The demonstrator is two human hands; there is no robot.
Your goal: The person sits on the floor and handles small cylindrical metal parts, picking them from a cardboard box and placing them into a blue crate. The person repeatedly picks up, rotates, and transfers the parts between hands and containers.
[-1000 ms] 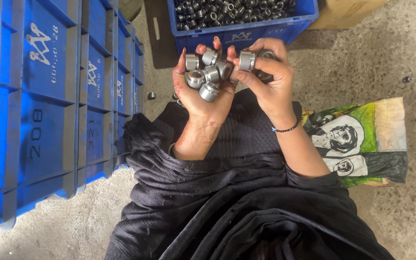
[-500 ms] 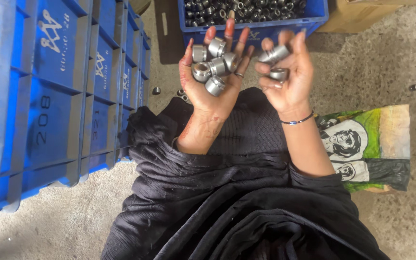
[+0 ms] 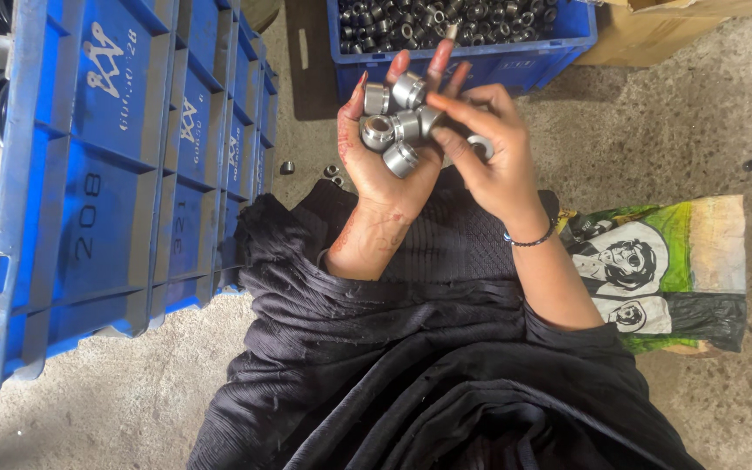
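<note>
Several stacked blue crates stand on the concrete floor well to the left of the hands; a few loose metal pieces lie on the floor between those crates and the left hand; that hand is spread palm-up and cradles a cluster of short grey metal bushings on its palm and fingers; the right hand touches it from the right, its fingertips pinching at the cluster, with one more ring tucked in its palm; beyond both hands sits a blue bin full of similar parts; a printed bag lies right of the right forearm.
</note>
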